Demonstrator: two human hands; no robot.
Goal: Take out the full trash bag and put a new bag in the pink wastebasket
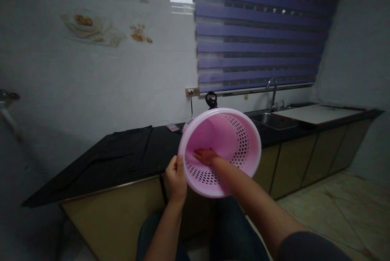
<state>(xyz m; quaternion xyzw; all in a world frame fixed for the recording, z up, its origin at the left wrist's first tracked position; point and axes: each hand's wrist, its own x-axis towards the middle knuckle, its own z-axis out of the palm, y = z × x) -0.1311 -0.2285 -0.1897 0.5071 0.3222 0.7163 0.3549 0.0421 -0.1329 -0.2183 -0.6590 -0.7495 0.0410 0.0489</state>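
A pink plastic basket point(256, 147) with rows of holes in its side is tilted, its open mouth facing me, in front of the dark counter. My left hand point(177, 177) grips the rim at the basket's left side, fingers wrapped round it. Inside the basket, my right hand point(207, 157) lies against the inner surface with its fingers stretched out, holding nothing. On the counter's left part a black cloth point(122, 147) is spread flat.
The black counter point(161, 143) runs along the wall, with cabinets below. Behind the basket stands a black object point(211, 100) near a wall socket point(192, 92). Further right are a sink point(276, 121), a faucet point(273, 94) and a pale board point(319, 113).
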